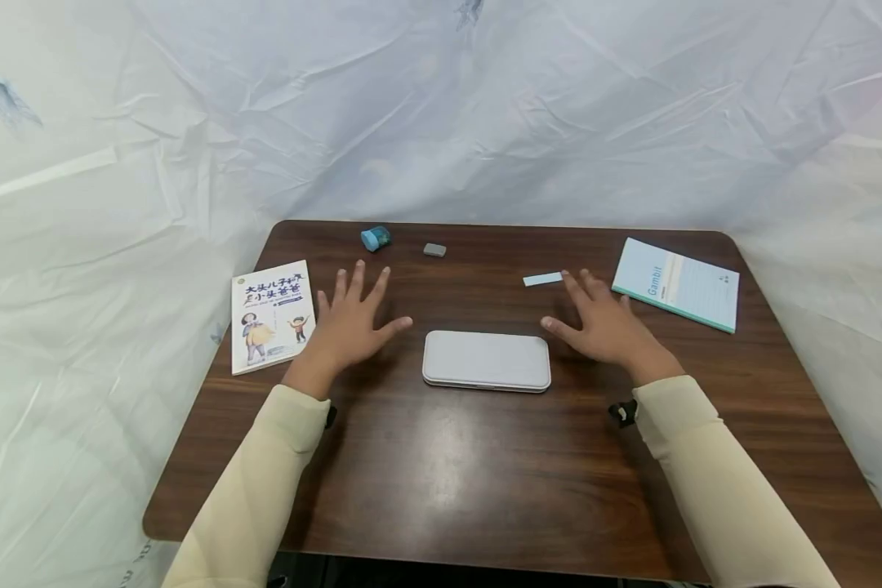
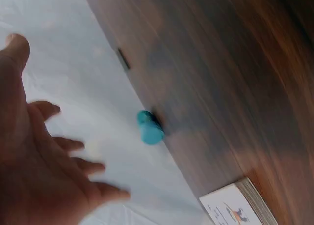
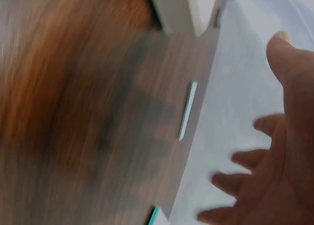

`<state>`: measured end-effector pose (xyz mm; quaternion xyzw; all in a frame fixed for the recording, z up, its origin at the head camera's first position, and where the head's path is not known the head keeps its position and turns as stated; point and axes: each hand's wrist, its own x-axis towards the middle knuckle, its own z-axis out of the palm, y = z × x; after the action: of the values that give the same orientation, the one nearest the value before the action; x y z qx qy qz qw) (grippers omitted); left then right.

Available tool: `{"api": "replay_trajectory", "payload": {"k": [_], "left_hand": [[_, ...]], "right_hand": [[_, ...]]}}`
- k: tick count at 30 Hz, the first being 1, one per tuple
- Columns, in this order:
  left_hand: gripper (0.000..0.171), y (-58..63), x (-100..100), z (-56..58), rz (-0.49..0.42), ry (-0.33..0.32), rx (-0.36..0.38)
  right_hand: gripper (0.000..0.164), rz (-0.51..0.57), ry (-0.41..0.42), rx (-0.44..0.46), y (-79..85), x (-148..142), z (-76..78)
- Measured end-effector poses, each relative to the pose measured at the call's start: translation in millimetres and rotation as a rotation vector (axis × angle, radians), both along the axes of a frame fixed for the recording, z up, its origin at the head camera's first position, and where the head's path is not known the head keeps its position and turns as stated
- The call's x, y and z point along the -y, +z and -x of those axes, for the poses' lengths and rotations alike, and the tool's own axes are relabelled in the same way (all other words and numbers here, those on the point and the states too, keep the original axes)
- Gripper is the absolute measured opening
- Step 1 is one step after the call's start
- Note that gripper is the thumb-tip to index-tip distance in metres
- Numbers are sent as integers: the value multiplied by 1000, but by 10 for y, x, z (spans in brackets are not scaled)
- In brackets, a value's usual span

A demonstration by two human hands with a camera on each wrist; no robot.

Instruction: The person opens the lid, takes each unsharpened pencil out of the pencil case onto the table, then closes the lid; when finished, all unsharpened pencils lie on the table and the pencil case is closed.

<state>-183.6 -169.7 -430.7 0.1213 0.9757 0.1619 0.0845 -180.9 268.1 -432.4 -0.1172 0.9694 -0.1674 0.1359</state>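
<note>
Fingers spread, my left hand hovers over the table's left side, beside a picture-covered book. My right hand is spread too, above the right side; its fingertips overlap the end of a thin pale-blue strip in the head view. Neither hand holds anything. Between them lies a white flat case with rounded corners. A light-blue notebook marked "Gambit" is just beyond the right hand. Past the left fingertips lie a small blue cylindrical object and a small grey block.
The dark wooden table has rounded corners. White plastic sheeting hangs behind it and down both sides. The book and the notebook lie near the left and right edges, the small items along the back.
</note>
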Motion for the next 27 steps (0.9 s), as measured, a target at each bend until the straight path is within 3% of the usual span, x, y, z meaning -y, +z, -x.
{"api": "replay_trajectory", "payload": {"k": [6, 10, 18, 27], "left_hand": [[87, -29, -188, -117, -127, -210, 90], [93, -110, -324, -208, -123, -281, 128], [107, -248, -473, -306, -150, -354, 130], [104, -332, -518, -294, -153, -335, 104]], "right_hand": [[93, 125, 121, 64, -27, 162, -150], [93, 147, 161, 55, -70, 285, -254], [108, 148, 191, 53, -187, 393, -430], [107, 116, 174, 32, -283, 397, -490]]}}
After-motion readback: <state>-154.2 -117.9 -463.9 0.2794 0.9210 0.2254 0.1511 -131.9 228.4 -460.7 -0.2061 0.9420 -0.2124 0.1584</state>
